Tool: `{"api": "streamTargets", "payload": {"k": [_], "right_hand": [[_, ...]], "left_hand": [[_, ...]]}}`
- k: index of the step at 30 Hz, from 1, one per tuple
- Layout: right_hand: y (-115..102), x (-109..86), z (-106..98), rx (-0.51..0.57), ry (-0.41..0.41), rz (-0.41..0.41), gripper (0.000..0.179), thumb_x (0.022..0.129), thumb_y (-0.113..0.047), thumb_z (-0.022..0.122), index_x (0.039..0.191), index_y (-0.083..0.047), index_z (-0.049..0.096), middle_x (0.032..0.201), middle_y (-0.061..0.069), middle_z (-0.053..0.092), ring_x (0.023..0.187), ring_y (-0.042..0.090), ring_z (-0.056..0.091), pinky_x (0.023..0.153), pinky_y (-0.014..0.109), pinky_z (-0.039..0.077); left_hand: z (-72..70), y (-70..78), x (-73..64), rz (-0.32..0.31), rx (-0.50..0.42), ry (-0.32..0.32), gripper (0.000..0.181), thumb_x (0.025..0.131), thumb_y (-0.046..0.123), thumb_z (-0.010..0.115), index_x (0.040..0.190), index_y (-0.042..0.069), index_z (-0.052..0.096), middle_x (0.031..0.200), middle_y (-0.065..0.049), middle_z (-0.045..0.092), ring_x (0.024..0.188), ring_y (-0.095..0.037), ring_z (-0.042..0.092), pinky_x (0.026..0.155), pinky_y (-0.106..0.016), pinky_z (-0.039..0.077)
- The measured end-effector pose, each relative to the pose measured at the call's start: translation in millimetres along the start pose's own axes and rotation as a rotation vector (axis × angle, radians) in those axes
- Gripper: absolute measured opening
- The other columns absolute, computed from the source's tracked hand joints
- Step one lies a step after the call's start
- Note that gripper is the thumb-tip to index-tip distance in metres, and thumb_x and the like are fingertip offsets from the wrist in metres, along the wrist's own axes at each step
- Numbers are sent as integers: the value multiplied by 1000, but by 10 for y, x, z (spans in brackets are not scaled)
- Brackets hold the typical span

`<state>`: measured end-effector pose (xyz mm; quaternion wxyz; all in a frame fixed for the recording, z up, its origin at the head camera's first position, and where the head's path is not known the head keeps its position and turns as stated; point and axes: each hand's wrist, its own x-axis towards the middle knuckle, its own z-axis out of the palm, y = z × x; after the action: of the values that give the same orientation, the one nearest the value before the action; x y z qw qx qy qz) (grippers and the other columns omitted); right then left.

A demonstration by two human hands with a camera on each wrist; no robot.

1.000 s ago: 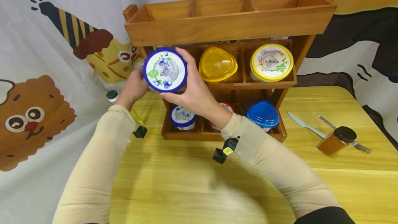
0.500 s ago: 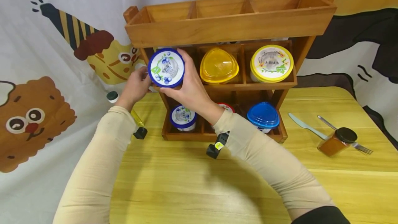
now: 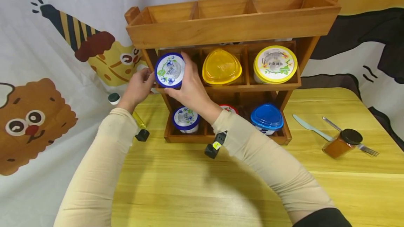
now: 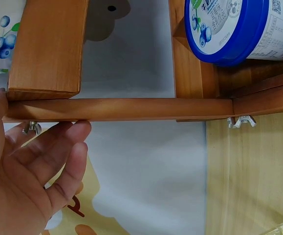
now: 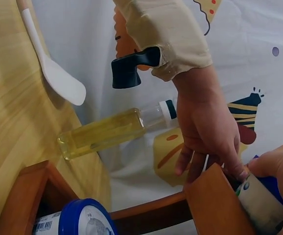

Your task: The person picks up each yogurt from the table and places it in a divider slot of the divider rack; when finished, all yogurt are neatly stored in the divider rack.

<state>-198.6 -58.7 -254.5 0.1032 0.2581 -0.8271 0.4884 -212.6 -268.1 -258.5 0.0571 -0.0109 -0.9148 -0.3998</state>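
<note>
My right hand (image 3: 195, 92) holds a round tub with a blue rim and a blueberry lid (image 3: 170, 69), thumb and fingers around its sides. The tub tilts at the left compartment of the wooden rack's (image 3: 233, 29) middle tier. My left hand (image 3: 136, 88) is at the rack's left side; in the left wrist view its thumb and fingers lie about the wooden side rail (image 4: 131, 109). A yellow triangular-lidded container (image 3: 222, 66) and a yellow-rimmed tub (image 3: 275, 64) fill the other middle compartments. Below sits another blue-rimmed tub (image 3: 186, 119).
The bottom tier also bears a red-rimmed tub (image 3: 228, 108) and a blue-lidded container (image 3: 267, 116). A knife (image 3: 310, 127), a fork (image 3: 366, 149) and a dark-capped jar (image 3: 342, 143) lie at right. An oil bottle (image 5: 104, 134) and a white spatula (image 5: 58, 81) are at left.
My right hand has moved the blueberry tub slightly right and back, closer into the left middle compartment. My left hand stays almost still at the rack's side.
</note>
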Motion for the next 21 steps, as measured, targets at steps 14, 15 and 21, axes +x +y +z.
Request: {"api": "streamTargets", "payload": {"k": [14, 15, 21], "right_hand": [[-43, -21, 21, -81, 46, -9, 112, 79, -21, 83, 157, -7, 3, 160, 23, -1, 142, 37, 31, 117, 40, 35], [-44, -25, 25, -90, 52, -20, 112, 79, -21, 83, 157, -7, 4, 160, 23, -1, 143, 38, 30, 117, 41, 34], [-64, -56, 37, -183, 101, -111, 108, 79, -23, 83, 155, -2, 10, 160, 26, 2, 151, 42, 2, 124, 44, 15]], "left_hand": [[-18, 12, -30, 7, 56, -1, 63, 99, 60, 39, 118, 2, 52, 118, -20, 63, 105, -34, 65, 69, -27, 56], [-20, 12, -30, 6, 55, -2, 63, 99, 61, 38, 118, 3, 52, 118, -20, 63, 106, -34, 65, 70, -29, 57], [-24, 19, -32, 8, 58, -2, 63, 99, 61, 38, 117, 3, 52, 116, -19, 63, 105, -33, 64, 73, -33, 58]]}}
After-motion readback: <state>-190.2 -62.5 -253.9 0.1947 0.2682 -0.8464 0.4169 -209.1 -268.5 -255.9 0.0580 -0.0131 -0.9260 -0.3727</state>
